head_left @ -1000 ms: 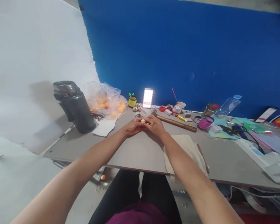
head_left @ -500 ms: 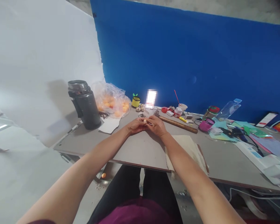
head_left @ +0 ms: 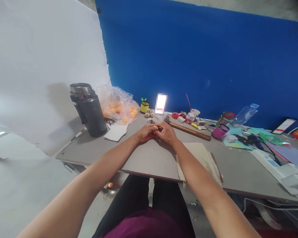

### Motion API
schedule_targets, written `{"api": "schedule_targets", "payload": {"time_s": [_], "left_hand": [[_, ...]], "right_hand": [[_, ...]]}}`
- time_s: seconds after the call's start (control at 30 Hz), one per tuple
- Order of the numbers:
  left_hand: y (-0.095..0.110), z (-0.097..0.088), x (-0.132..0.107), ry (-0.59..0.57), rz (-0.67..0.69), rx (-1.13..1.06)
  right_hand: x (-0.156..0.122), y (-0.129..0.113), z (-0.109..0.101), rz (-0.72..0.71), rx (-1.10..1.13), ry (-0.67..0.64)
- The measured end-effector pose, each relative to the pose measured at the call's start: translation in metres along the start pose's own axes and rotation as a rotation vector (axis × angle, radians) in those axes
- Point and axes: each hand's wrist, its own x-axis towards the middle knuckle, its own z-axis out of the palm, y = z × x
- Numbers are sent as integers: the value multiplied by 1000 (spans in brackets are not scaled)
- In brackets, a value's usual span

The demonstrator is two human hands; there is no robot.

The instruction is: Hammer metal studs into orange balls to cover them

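My left hand [head_left: 147, 133] and my right hand [head_left: 168, 133] meet over the middle of the table, fingers curled together. Between the fingertips of both is a small shiny brown and gold piece [head_left: 160, 129], too small and covered to name. A hammer [head_left: 188, 130] with a wooden handle lies right beside my right hand, its head just past my fingers. Small metal bits [head_left: 151, 122] lie beyond my left fingers. Several shiny round balls [head_left: 149, 114] sit behind them, close to a yellow pot-shaped holder [head_left: 144, 106].
A dark flask [head_left: 90, 112] without a lid and a plastic bag of orange balls [head_left: 118, 107] stand at the left. A cream cloth [head_left: 197, 158] lies under my right forearm. Further right are a purple pouch [head_left: 220, 131], papers, a clear bottle [head_left: 245, 115] and a power strip [head_left: 270, 168].
The fingers have shifted slightly around the small piece, and my right fingers have opened out a little. The other things on the table stay in place.
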Motion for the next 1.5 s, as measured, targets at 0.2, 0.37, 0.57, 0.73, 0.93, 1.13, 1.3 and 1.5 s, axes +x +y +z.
{"api": "schedule_targets", "payload": {"time_s": [0.2, 0.37, 0.57, 0.73, 0.93, 1.13, 1.3, 1.5], "left_hand": [[3, 0, 3, 167, -49, -66], [4, -2, 1, 172, -73, -90], [3, -1, 2, 167, -79, -94], [2, -1, 1, 121, -77, -100], [2, -4, 2, 121, -105, -76], [7, -7, 2, 132, -116, -64], [5, -3, 3, 143, -95, -36], [4, -1, 2, 223, 39, -3]], "right_hand": [[2, 11, -2, 297, 299, 242], [3, 31, -12, 521, 359, 312], [12, 40, -5, 488, 290, 342], [20, 39, 7, 438, 269, 314], [42, 36, -7, 687, 659, 467], [62, 32, -57, 717, 897, 495], [16, 23, -44, 618, 546, 482], [-23, 11, -4, 306, -37, 109]]}}
